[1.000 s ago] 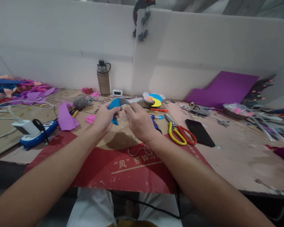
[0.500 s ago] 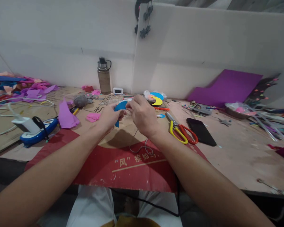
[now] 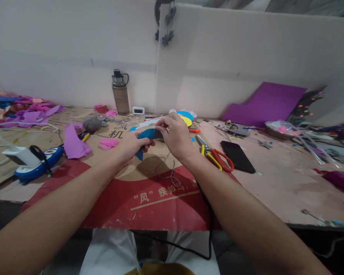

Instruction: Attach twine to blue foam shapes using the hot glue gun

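Note:
A curved strip of blue felt-like sheet is held up over the cardboard between my two hands. My left hand is closed on it, thumb and fingers pinching its lower left part. My right hand pinches the strip's right end, where a darker patch shows; the fingertips partly hide what lies between them. Below the right hand, thin grey yarn lies loosely curled on the red cardboard. Scissors with one yellow and one red handle rest right of my right wrist.
A black phone lies beyond the scissors. Pink-purple sheet scraps, a grey yarn ball and a blue power strip are on the left. Behind stand a water bottle and a small white clock.
The view has shifted slightly to the right. My right hand has moved against the strip's right end, and more of the strip shows between my hands.

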`<state>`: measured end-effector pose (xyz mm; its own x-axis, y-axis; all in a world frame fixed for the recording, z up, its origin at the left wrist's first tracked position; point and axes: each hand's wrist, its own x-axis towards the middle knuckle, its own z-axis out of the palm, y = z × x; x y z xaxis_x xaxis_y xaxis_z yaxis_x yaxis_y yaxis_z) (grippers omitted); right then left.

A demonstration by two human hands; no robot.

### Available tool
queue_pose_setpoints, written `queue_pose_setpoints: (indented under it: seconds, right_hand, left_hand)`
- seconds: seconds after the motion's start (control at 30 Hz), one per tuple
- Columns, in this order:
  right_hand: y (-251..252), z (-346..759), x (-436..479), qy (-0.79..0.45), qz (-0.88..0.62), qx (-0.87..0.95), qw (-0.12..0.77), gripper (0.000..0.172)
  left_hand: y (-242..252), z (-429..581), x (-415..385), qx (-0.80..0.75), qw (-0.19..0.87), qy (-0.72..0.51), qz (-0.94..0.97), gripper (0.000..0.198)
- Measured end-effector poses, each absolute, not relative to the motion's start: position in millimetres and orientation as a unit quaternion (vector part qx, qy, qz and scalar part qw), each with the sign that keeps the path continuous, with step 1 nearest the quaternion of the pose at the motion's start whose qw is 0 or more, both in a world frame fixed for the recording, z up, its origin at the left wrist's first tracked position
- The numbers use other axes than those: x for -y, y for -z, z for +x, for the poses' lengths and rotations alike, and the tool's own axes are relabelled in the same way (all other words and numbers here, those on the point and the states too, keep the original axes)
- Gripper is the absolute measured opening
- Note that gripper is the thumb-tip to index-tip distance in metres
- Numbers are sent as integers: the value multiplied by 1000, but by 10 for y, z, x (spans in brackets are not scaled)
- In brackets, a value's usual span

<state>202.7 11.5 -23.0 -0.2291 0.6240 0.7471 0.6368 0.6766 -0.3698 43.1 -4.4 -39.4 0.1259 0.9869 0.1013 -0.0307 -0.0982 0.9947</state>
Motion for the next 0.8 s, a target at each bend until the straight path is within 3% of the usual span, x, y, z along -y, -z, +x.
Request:
queue_pose_setpoints:
  seconds: [0.5, 0.8]
  right_hand:
    - [189, 2097, -127, -74, -395, 770, 496, 9]
    - [150, 2134, -119, -306, -381, 737, 467, 14]
  left_hand:
    - [329, 419, 95, -427, 525, -473, 564, 19]
    - [341, 372, 96, -408, 494, -470, 607, 24]
